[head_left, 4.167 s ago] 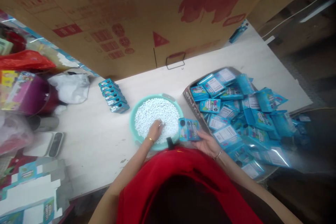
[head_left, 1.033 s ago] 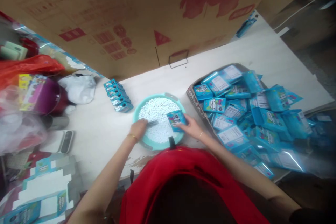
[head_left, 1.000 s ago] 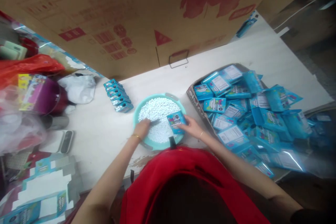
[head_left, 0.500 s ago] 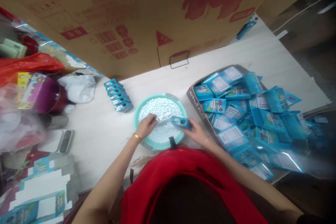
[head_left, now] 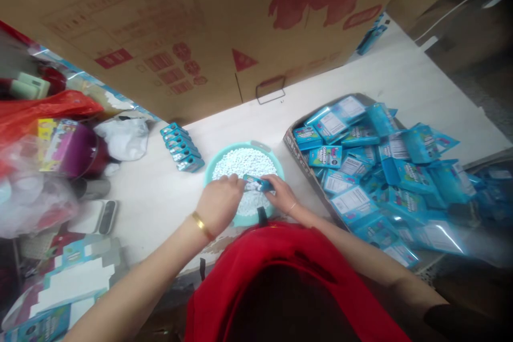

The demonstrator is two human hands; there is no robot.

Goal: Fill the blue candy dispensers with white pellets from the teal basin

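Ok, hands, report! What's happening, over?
Right hand holds box. Left hand touches its end. Box over bowl of white pellets. Nothing blocking.

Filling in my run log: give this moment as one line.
left hand: touching small blue box | right hand: holding same box | below: teal basin of white pellets

The small carton is showing bright blue with pale print, above a teal basin that is brimming with white pellets. The heap of packets is gleaming the same blue, with white label panels on some. The big cardboard box is showing brown with red print. A gold bangle is glinting and the garment is glowing red, both against the pale cream bench.
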